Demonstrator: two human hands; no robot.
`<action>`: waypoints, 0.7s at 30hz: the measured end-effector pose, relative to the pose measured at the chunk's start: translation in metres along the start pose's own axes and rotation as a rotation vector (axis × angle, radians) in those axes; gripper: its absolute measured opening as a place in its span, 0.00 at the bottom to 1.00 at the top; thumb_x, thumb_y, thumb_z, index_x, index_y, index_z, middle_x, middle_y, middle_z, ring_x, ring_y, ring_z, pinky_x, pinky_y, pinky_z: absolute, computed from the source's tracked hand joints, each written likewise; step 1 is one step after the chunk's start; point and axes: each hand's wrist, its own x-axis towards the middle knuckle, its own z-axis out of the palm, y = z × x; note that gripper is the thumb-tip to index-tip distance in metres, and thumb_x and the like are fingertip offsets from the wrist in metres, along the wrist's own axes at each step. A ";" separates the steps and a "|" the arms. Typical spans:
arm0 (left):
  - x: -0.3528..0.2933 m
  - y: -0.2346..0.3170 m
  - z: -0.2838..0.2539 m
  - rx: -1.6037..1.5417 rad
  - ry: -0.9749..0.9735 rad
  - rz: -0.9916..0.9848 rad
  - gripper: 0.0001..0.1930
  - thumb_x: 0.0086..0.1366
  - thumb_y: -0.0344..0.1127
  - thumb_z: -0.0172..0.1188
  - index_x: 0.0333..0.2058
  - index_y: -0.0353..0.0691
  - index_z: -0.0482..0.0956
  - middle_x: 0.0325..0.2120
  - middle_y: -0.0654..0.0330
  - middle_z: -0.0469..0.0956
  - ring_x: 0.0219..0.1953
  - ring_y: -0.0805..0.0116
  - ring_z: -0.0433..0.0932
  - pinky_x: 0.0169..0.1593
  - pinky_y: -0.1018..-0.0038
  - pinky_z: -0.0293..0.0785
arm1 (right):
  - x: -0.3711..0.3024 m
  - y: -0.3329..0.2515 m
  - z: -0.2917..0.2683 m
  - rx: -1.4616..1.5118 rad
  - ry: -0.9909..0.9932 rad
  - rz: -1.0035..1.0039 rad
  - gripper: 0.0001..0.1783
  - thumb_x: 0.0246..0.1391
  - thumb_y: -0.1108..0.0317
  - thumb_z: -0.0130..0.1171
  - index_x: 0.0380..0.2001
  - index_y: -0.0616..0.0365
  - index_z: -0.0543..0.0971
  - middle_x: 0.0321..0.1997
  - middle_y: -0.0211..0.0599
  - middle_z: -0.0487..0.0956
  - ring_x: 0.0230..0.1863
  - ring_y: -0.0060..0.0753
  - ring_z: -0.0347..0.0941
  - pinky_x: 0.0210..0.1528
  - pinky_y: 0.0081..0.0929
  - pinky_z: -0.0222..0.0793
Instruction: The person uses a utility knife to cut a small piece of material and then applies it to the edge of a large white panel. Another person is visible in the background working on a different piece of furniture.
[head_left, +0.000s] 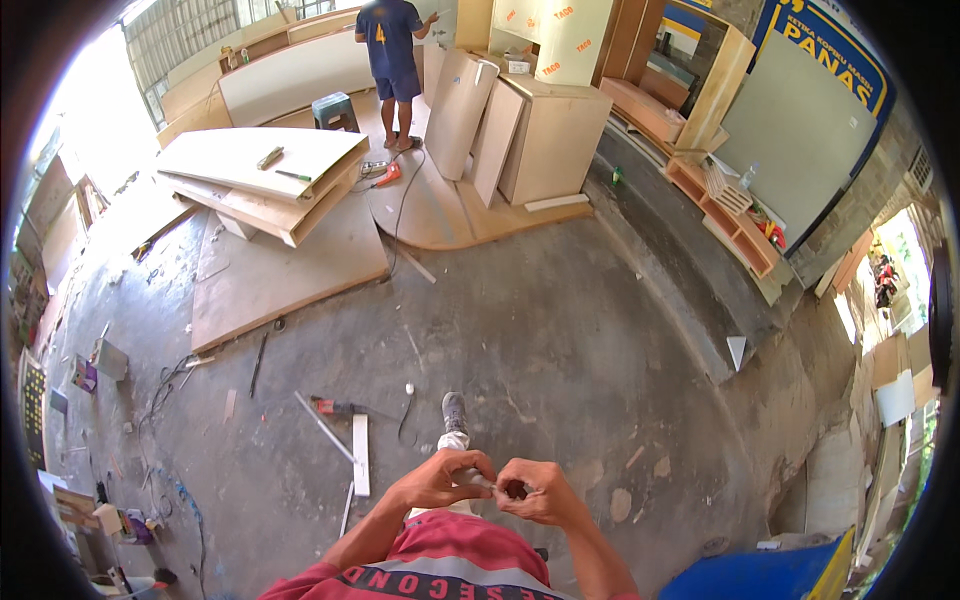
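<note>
Both hands (487, 484) pinch a small pale piece (480, 481) lying crosswise.

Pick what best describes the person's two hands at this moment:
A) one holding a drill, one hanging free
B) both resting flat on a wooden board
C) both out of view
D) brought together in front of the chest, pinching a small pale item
D: the left hand and right hand meet above the concrete floor, fingers closed around a small pale item.

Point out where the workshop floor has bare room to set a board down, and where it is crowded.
Free: the concrete floor between the plywood sheet and the cabinets. Crowded: lower left, with strips, cables and scraps. Both hands, left hand and right hand, are closed on something small.
</note>
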 end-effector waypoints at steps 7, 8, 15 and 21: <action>0.167 0.000 -0.168 -0.008 -0.088 -0.001 0.12 0.64 0.34 0.71 0.43 0.36 0.81 0.36 0.60 0.83 0.39 0.72 0.79 0.43 0.71 0.74 | 0.209 0.045 -0.107 -0.054 -0.082 -0.124 0.11 0.46 0.77 0.70 0.30 0.62 0.77 0.28 0.34 0.75 0.28 0.26 0.71 0.32 0.26 0.68; 0.195 0.009 -0.194 0.035 -0.112 0.007 0.12 0.64 0.34 0.71 0.43 0.36 0.81 0.36 0.60 0.83 0.38 0.72 0.79 0.43 0.71 0.74 | 0.238 0.044 -0.122 -0.037 -0.073 -0.104 0.10 0.46 0.76 0.70 0.30 0.62 0.77 0.28 0.34 0.75 0.28 0.26 0.71 0.31 0.26 0.68; 0.347 0.017 -0.356 0.067 -0.276 -0.103 0.13 0.62 0.34 0.73 0.42 0.37 0.82 0.37 0.61 0.83 0.40 0.74 0.78 0.44 0.71 0.74 | 0.412 0.077 -0.192 -0.053 0.052 -0.111 0.11 0.47 0.75 0.70 0.28 0.60 0.75 0.26 0.33 0.73 0.26 0.26 0.69 0.29 0.27 0.67; 0.480 -0.027 -0.459 0.045 -0.336 -0.101 0.14 0.62 0.35 0.74 0.42 0.36 0.82 0.36 0.61 0.83 0.40 0.74 0.78 0.44 0.72 0.74 | 0.547 0.143 -0.262 -0.104 0.151 -0.284 0.11 0.43 0.78 0.67 0.26 0.58 0.73 0.23 0.32 0.70 0.21 0.32 0.67 0.23 0.30 0.63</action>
